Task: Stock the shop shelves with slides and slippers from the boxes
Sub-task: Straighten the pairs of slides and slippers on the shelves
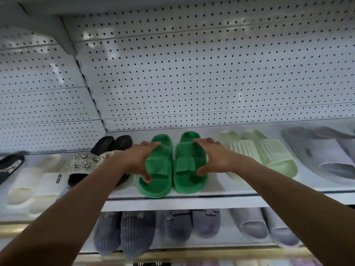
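Note:
A pair of bright green slides stands side by side on the white upper shelf (182, 204), toes toward me. My left hand (139, 157) lies against the outer side of the left green slide (160, 170), fingers stretched toward the heel and thumb spread down by the toe. My right hand (215, 157) mirrors it on the outer side of the right green slide (187, 167), with straight fingers and the thumb near the front strap. Both hands touch the slides without curling round them.
On the same shelf, left of the green pair: black jewelled sandals (90, 162) and cream slides (32, 187). To the right: pale green slides (269, 156) and grey slides (326, 158). A white pegboard wall (192, 73) stands behind. The lower shelf holds grey fuzzy slippers (124, 231) and grey slides (255, 225).

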{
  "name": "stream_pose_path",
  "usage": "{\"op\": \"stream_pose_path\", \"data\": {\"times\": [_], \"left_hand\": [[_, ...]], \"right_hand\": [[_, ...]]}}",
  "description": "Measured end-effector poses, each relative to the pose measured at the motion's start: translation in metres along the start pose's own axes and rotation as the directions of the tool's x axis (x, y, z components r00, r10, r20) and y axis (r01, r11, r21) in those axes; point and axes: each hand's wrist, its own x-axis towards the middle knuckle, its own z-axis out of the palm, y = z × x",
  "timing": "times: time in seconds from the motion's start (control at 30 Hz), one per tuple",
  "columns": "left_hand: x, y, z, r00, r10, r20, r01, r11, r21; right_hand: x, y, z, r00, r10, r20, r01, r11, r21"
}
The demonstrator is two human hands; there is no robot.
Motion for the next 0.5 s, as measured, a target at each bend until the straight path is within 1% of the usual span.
{"op": "stream_pose_path", "data": {"times": [0.07, 0.17, 0.3, 0.5], "left_hand": [[0.007, -0.005, 0.003, 0.999, 0.036, -0.04, -0.036, 0.999, 0.002], [0.02, -0.01, 0.005, 0.992, 0.089, -0.084, -0.089, 0.996, -0.004], [0.033, -0.013, 0.005, 0.984, 0.142, -0.108, -0.146, 0.989, -0.026], [0.038, -0.019, 0.008, 0.97, 0.196, -0.145, -0.202, 0.979, -0.031]], "right_hand": [[0.008, -0.004, 0.005, 0.999, 0.041, 0.002, -0.041, 0.999, 0.006], [0.014, -0.006, 0.004, 0.998, 0.062, -0.009, -0.062, 0.998, 0.032], [0.015, -0.005, -0.002, 0.994, 0.106, -0.029, -0.104, 0.991, 0.079], [0.015, -0.005, -0.002, 0.99, 0.135, -0.045, -0.129, 0.983, 0.128]]}}
